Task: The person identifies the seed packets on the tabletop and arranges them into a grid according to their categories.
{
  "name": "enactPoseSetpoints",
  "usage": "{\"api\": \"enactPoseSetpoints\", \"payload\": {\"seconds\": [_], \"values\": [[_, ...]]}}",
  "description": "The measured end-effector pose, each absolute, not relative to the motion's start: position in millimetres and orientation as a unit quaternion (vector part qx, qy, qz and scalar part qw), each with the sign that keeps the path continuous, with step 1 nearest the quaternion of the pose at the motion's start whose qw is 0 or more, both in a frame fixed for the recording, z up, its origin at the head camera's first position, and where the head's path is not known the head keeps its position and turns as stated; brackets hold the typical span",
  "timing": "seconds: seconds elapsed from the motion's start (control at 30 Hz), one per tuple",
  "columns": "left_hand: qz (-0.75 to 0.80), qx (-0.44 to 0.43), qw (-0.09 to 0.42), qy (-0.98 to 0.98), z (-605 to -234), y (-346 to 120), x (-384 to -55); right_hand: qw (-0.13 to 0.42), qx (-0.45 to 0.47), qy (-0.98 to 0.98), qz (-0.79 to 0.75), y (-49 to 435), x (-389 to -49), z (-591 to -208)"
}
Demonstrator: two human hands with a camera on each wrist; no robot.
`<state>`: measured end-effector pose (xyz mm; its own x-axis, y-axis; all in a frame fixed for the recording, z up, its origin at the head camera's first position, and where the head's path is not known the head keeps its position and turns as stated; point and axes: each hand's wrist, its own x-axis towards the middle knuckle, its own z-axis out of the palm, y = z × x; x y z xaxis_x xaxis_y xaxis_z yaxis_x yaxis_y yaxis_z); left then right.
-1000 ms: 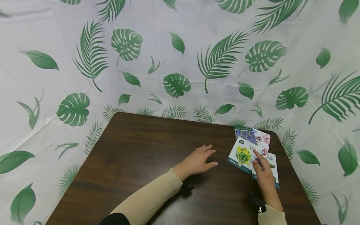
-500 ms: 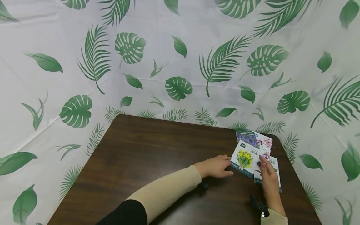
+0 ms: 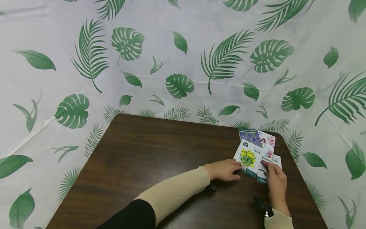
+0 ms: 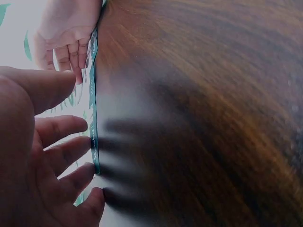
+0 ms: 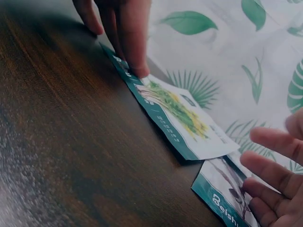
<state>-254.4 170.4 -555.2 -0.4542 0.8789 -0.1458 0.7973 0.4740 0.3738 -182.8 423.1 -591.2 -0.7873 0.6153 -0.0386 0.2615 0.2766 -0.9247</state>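
Four overlapping flat picture packets, several in all, lie at the table's right. My left hand (image 3: pixel 226 170) touches the lower left edge of the packet with yellow flowers (image 3: pixel 248 156); its fingers are extended and spread in the left wrist view. My right hand (image 3: pixel 275 181) rests over the lower right packet (image 3: pixel 262 175), which has a dark picture and a teal strip, and hides part of it. In the right wrist view the right hand's fingers (image 5: pixel 270 170) are extended against that packet. Behind lie a purple-flower packet (image 3: pixel 250 136) and a pink-flower packet (image 3: pixel 268 141).
The dark wooden table (image 3: pixel 148 152) stretches to the left of the packets. A white cloth with green leaves (image 3: pixel 160 47) hangs behind and beside the table. A black wrist device (image 3: pixel 262 205) sits by the right wrist.
My left hand has moved right and reached the yellow-flower packet's edge. My right hand has shifted slightly right, and the packet under it has turned a little and moved up.
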Motion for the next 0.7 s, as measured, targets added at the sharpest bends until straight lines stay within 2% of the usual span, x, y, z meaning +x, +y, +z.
{"api": "enactPoseSetpoints", "payload": {"seconds": [0.13, 0.43, 0.7], "values": [[0.121, 0.502, 0.131, 0.847, -557.5, 171.5, -256.0, 0.160, -0.281, -0.792, 0.517, 424.1, -185.1, -593.8], [0.101, 0.468, 0.110, 0.871, -551.8, 170.2, -245.9, 0.136, -0.286, -0.820, 0.476, 421.4, -183.3, -594.4], [0.050, 0.393, 0.094, 0.914, -546.7, 171.9, -236.5, 0.139, -0.281, -0.827, 0.467, 423.6, -184.6, -591.5]]}}
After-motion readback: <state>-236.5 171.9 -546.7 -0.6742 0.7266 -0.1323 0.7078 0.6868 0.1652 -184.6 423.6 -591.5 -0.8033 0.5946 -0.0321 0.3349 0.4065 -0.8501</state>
